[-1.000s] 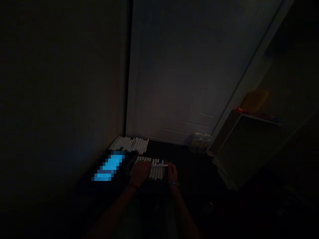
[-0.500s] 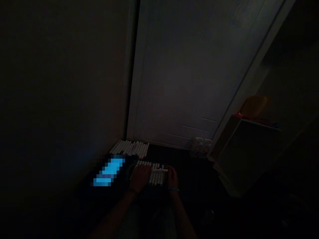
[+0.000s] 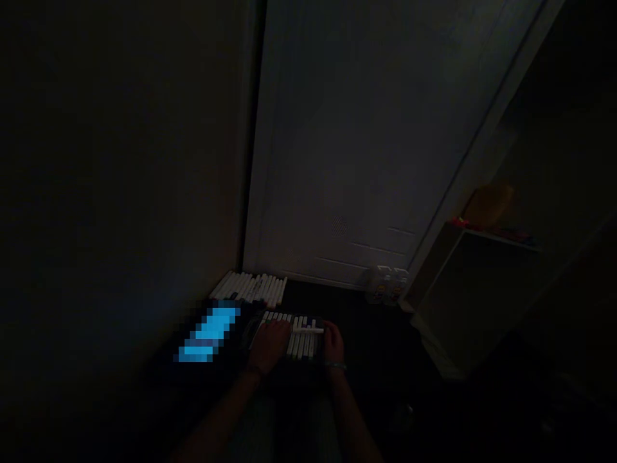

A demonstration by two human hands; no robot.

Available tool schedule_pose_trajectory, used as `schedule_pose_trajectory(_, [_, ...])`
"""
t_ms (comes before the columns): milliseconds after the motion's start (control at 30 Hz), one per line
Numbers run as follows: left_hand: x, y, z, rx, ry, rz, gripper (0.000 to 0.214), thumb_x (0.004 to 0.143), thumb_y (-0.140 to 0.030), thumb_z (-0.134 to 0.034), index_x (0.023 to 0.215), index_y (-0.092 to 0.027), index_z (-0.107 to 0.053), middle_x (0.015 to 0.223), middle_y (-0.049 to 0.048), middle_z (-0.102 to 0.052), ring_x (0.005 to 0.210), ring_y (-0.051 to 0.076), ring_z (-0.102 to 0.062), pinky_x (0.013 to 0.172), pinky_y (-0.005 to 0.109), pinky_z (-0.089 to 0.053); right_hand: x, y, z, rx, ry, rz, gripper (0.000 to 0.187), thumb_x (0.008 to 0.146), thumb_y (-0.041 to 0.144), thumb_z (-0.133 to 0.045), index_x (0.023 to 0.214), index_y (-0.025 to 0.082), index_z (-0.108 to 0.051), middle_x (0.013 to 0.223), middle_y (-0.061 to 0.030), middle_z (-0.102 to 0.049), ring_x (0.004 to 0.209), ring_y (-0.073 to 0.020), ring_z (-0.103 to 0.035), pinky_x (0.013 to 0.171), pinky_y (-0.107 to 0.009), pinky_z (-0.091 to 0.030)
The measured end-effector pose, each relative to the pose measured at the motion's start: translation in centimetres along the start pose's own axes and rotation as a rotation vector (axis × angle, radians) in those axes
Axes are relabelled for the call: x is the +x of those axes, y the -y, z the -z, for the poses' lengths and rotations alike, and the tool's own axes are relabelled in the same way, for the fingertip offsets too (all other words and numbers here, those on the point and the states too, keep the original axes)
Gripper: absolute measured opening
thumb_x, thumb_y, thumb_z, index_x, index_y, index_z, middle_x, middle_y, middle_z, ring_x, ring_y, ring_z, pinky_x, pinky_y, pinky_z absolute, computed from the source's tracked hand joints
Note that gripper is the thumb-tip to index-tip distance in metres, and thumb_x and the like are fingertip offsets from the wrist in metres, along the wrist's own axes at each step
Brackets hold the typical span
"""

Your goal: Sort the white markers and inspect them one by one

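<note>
The room is very dark. A row of white markers point(image 3: 303, 346) lies on the dark floor in front of me. My left hand point(image 3: 270, 344) rests flat on the left part of this row, fingers stretched forward. My right hand point(image 3: 333, 342) is at the row's right end, fingers closed on a single white marker point(image 3: 308, 330) that lies crosswise over the others. A wristband shows on my right wrist. A second row of white markers point(image 3: 250, 287) lies farther back, against the wall corner.
A glowing blue screen point(image 3: 207, 331) lies on the floor left of my hands. A pale door point(image 3: 347, 161) stands behind. A small white box point(image 3: 388, 286) sits at its foot. A low cabinet point(image 3: 472, 289) with a yellow thing point(image 3: 489, 202) on top stands at the right.
Both hands stay on the near row. The crosswise marker in my right hand has shifted slightly to the left. The view has drifted a little.
</note>
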State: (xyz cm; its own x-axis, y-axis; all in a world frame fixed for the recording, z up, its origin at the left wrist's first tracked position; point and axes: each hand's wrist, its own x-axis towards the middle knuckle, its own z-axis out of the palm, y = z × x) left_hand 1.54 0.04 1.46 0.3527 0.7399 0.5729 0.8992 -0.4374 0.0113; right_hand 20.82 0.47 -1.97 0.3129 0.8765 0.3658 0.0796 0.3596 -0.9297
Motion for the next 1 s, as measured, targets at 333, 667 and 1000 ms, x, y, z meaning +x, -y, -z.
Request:
schedule_pose_trajectory(333, [0.0,0.3,-0.6,-0.003,0.006,0.014,0.025,0.081,-0.014,-0.038,0.097,-0.018,-0.057,0.098,0.0073,-0.059,0.091,0.022,-0.049,0.079,0.036,-0.032,-0.2,0.5,0.0,0.01,-0.008,0.009,0.029,0.076,0.035,-0.046,0.095,0.019,-0.06,0.094,-0.004,-0.063,0.089,-0.0181,-0.056,0.078,-0.028,-0.042])
schedule_pose_trajectory(667, [0.0,0.5,-0.5,0.017,0.029,0.003,0.025,0.082,-0.014,-0.036,0.095,-0.016,-0.057,0.096,0.0084,-0.06,0.091,0.023,-0.05,0.078,0.036,-0.033,-0.3,0.8,-0.1,-0.002,0.023,-0.035,0.029,0.077,0.04,-0.045,0.093,0.02,-0.061,0.091,-0.0035,-0.063,0.084,-0.0174,-0.057,0.073,-0.026,-0.044])
schedule_pose_trajectory(1000, [-0.2,0.7,-1.0,-0.016,0.011,0.017,0.025,0.083,-0.017,-0.035,0.095,-0.017,-0.057,0.096,0.0084,-0.06,0.093,0.022,-0.05,0.081,0.036,-0.033,-0.1,0.7,-0.2,0.08,0.018,-0.071,0.03,0.075,0.04,-0.049,0.092,0.018,-0.06,0.089,-0.0048,-0.064,0.082,-0.0176,-0.058,0.071,-0.026,-0.045])
